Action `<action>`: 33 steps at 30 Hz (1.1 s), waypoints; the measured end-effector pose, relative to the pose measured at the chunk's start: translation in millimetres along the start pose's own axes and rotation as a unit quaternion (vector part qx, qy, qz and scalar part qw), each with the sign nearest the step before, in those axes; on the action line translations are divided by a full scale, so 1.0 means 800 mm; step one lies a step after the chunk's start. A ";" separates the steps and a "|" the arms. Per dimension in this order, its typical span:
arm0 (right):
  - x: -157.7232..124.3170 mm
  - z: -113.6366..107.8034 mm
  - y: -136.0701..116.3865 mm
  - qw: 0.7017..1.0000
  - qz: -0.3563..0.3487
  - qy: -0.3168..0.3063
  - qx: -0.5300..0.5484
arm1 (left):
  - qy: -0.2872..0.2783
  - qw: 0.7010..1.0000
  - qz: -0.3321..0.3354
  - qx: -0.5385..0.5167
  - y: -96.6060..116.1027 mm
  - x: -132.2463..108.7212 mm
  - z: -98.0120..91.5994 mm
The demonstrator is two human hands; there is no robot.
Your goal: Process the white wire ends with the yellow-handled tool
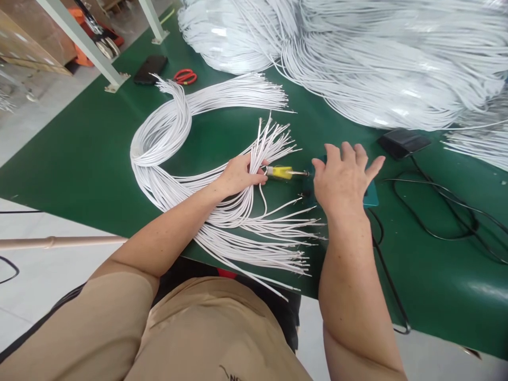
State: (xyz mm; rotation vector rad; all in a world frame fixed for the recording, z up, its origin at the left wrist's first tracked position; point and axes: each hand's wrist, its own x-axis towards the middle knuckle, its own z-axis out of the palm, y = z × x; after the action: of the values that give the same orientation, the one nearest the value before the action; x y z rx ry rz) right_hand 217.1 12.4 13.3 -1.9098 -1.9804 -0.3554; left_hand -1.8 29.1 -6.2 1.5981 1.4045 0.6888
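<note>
My left hand (242, 177) is closed around a bunch of white wires (260, 151) whose stripped ends fan out above and right of the fingers. Just right of its fingertips, a yellow piece on a metal shaft (282, 172) points toward a small teal device (371, 194). Whether a wire end sits inside that piece I cannot tell. Over the device lies my right hand (343, 177), palm down with fingers spread, hiding most of it. More loose white wires (273, 254) spread beneath my left forearm, joined to a looped bundle (159, 137) on the left.
Large heaps of white wire (377, 63) fill the back of the green table (79, 153). Red-handled scissors (185, 76) and a dark flat object (151, 70) lie at back left. A black pedal-like block (402, 143) and black cables (440, 211) are on the right.
</note>
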 end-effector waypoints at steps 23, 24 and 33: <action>-0.027 -0.032 -0.095 0.907 -0.321 -0.236 0.138 | -0.022 0.959 0.053 -0.276 0.002 -0.008 -0.009; -0.028 -0.032 -0.096 0.909 -0.310 -0.249 0.124 | -0.021 0.964 0.050 -0.262 0.002 -0.008 -0.011; -0.032 -0.058 -0.093 0.849 -0.245 -0.450 0.127 | -0.035 0.963 -0.007 -0.266 -0.001 -0.006 -0.013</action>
State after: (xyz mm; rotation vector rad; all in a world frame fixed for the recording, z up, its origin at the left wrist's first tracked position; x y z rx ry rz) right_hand 147.5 -34.4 49.6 -1.4712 -2.9001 0.8161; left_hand -12.0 26.7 -1.6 1.1722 1.0598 0.9030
